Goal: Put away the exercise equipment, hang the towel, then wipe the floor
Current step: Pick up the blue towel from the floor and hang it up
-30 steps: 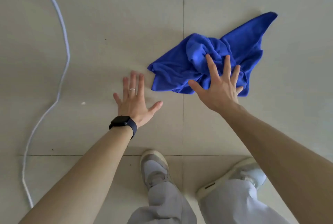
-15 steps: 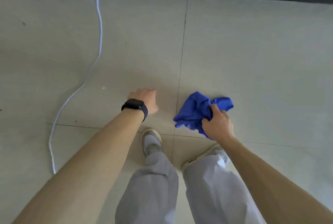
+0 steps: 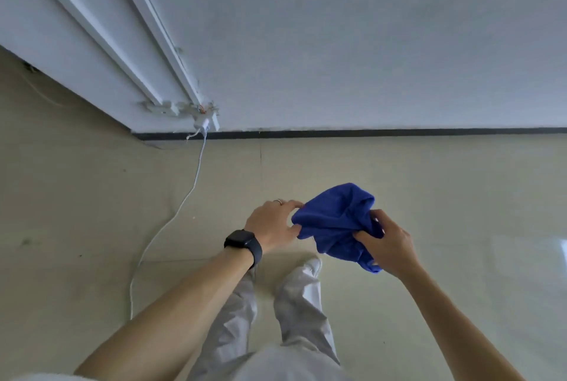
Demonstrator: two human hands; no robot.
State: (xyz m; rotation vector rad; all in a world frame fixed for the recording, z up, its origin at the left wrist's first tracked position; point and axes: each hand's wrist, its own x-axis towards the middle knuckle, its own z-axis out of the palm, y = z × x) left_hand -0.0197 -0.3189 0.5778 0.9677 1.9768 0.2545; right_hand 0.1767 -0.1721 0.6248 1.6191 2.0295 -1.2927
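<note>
Blue cloth (image 3: 336,221) bunched, held in the air above tiled floor (image 3: 92,212). Right hand (image 3: 388,242) clamped on its lower right part; left hand (image 3: 273,224) pinching left edge, apparently thumb and fingertips. White cable (image 3: 171,221) lying at left.

Blue cloth (image 3: 336,221) now up off floor (image 3: 92,212), bunched in air. Right hand (image 3: 388,242) grips it instead of pressing flat. Left hand (image 3: 273,224) leaves floor, pinches cloth's left edge. Person stands; wall (image 3: 368,43) now shows far ahead.
</note>
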